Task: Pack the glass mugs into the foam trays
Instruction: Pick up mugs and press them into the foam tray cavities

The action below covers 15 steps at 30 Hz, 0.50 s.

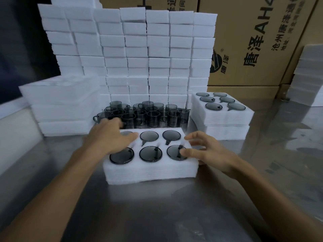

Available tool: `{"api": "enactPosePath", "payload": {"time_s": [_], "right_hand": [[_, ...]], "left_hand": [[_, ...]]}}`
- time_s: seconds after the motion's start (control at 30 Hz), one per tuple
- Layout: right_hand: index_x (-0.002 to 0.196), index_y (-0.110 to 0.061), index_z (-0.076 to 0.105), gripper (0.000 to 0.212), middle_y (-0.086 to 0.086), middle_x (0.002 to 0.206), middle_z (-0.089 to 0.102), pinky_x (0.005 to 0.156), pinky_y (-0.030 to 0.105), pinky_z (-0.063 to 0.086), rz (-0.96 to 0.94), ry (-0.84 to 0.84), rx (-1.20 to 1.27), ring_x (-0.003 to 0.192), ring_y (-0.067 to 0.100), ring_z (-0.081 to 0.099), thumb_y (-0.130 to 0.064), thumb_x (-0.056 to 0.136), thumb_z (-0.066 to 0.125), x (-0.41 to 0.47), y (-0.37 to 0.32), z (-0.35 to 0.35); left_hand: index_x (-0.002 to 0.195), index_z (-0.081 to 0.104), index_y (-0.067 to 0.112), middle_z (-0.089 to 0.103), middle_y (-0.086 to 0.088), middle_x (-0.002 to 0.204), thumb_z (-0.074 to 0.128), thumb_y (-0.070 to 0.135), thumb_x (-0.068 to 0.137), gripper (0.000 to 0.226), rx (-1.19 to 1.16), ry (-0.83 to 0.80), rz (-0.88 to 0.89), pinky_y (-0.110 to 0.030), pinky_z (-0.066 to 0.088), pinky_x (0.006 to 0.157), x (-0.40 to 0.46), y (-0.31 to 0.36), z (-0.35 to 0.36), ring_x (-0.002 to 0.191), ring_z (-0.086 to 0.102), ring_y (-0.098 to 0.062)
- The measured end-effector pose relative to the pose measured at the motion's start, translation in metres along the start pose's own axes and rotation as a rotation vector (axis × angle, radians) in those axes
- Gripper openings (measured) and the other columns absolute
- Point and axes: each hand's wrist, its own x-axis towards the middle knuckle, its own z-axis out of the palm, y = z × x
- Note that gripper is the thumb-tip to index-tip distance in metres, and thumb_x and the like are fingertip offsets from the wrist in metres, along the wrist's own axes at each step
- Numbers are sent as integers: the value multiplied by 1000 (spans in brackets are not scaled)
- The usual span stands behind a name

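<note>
A white foam tray (150, 169) lies in front of me on the steel table, its six round pockets each holding a smoky grey glass mug (150, 153). My left hand (110, 136) hovers with loose fingers over the tray's far left corner, covering part of one pocket. My right hand (204, 151) sits at the tray's right edge, fingers spread and lightly curled, fingertips touching the foam by the near right mug (176, 152). Behind the tray stands a cluster of several loose grey mugs (145, 114).
A filled foam tray (222, 112) rests on another at the right. Empty trays (61, 105) are stacked at the left, and a tall wall of foam blocks (139, 55) rises behind the mugs. Cardboard boxes (253, 41) stand at the back right.
</note>
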Motion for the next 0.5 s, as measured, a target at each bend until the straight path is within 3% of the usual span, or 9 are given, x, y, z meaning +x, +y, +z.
{"api": "enactPosePath", "payload": {"time_s": [0.1, 0.2, 0.3, 0.4, 0.5], "right_hand": [[123, -30, 53, 55, -2, 104, 74, 65, 23, 56, 98, 55, 100, 89, 13, 72, -45, 78, 79, 4, 3, 6], [122, -24, 57, 50, 0, 100, 75, 54, 17, 50, 143, 87, 98, 76, 7, 72, -44, 81, 77, 7, 5, 11], [110, -14, 68, 38, 4, 90, 77, 47, 16, 46, 143, 127, 161, 62, 5, 68, -34, 81, 80, 9, 6, 15], [107, -12, 68, 38, 3, 81, 76, 46, 18, 45, 158, 166, 173, 58, 8, 66, -32, 78, 82, 10, 6, 15], [113, -17, 64, 48, 1, 91, 72, 58, 24, 51, 185, 167, 48, 71, 11, 68, -41, 75, 82, 10, 6, 8]], "left_hand": [[107, 50, 15, 55, -8, 118, 51, 79, 77, 71, -18, -187, -147, -30, 45, 64, 4, -21, -1, 90, 58, -26], [92, 58, 11, 62, -6, 99, 54, 75, 79, 66, -198, -291, -161, -25, 43, 55, 4, -20, 10, 77, 60, -19], [82, 56, 14, 58, -3, 86, 64, 69, 75, 56, -311, -212, -187, -27, 44, 58, 2, -13, 18, 79, 60, -20], [93, 63, 14, 64, -5, 98, 68, 66, 73, 55, -409, -198, -211, -34, 54, 79, 2, -13, 24, 90, 64, -24], [95, 65, 19, 67, -2, 100, 67, 67, 72, 54, -424, -228, -177, -35, 54, 85, 2, -10, 29, 91, 64, -20]]}}
